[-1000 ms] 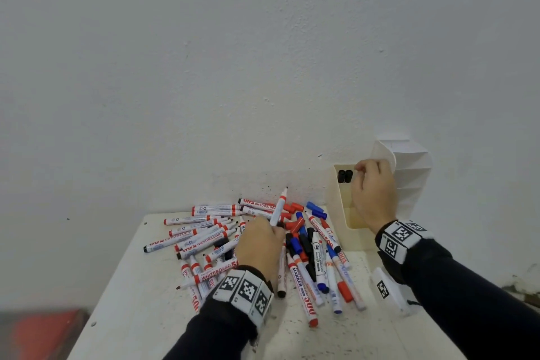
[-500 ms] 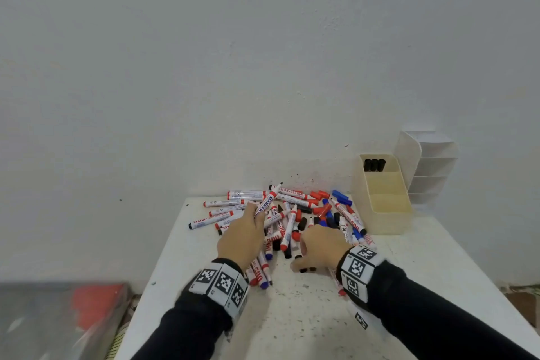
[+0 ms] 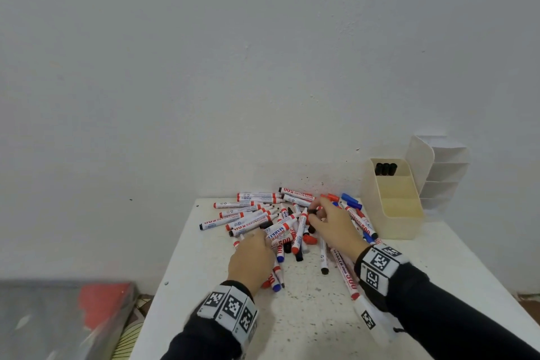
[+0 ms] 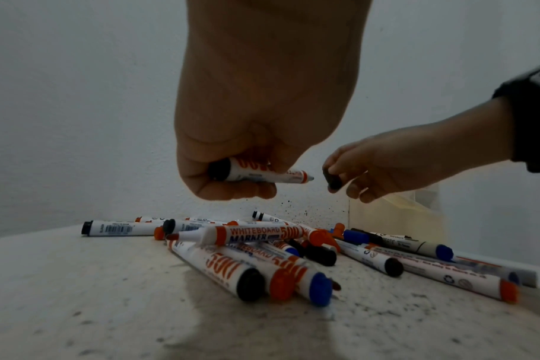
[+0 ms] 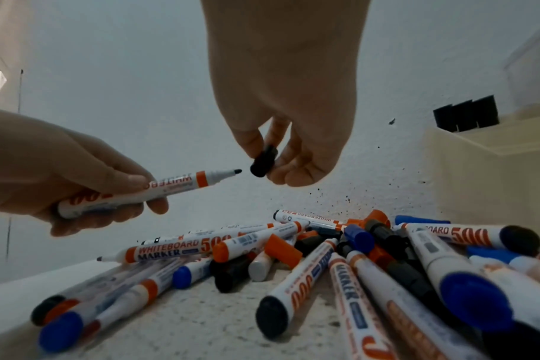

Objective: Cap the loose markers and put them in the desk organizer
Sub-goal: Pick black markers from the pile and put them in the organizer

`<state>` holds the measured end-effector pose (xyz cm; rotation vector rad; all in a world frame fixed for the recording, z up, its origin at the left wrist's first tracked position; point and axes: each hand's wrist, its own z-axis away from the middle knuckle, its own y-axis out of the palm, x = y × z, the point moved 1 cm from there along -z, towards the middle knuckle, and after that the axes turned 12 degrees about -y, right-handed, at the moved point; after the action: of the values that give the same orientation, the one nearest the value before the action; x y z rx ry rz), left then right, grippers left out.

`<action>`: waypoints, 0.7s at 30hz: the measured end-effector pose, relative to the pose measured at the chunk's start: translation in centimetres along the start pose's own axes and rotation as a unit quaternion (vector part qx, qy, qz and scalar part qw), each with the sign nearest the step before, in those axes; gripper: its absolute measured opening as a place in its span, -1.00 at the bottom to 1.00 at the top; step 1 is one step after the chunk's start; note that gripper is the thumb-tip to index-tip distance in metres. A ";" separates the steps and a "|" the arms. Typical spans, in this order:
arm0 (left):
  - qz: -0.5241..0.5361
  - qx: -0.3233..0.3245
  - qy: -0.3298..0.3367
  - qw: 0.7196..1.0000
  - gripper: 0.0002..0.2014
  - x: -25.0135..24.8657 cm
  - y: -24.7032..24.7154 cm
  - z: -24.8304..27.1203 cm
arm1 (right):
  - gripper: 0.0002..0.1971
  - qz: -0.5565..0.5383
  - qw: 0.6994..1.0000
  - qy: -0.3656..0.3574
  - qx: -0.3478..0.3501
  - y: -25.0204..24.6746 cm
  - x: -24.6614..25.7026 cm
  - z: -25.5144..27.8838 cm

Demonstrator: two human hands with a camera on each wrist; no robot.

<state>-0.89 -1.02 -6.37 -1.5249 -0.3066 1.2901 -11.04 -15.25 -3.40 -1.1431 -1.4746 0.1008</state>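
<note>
An uncapped white whiteboard marker with a black tip was gripped in the left hand; a small black plastic cap was pinched by the right hand — just beside the tip, above the counter's marker pile, near the cream plastic desk organizer.

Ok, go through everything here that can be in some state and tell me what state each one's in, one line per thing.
Left hand: grips the held marker.
Held marker: uncapped, black tip exposed, lifted off the table.
Right hand: pinches the black cap.
Black cap: off, just short of the tip.
Marker pile: loose, mostly uncapped.
Desk organizer: upright, three black-capped markers in the rear compartment.
</note>
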 end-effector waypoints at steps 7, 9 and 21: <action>0.018 -0.007 0.014 1.000 -0.72 0.3 0.6 0.0 | -0.87 -0.122 0.990 0.047 -0.053 0.9 -0.3 -0.8; 0.018 -0.019 0.020 0.999 -0.70 0.1 0.5 0.1 | -0.82 -0.145 0.988 0.050 -0.034 1.2 -0.4 -0.8; 0.143 0.137 -0.014 0.980 -0.76 -1.3 -0.4 0.6 | -0.74 -0.148 0.985 0.077 0.044 0.9 -0.9 -0.8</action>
<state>-1.69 -1.51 -5.28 -1.3472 0.0771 1.5108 -10.11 -15.82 -4.39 -0.8303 -1.4695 -0.1253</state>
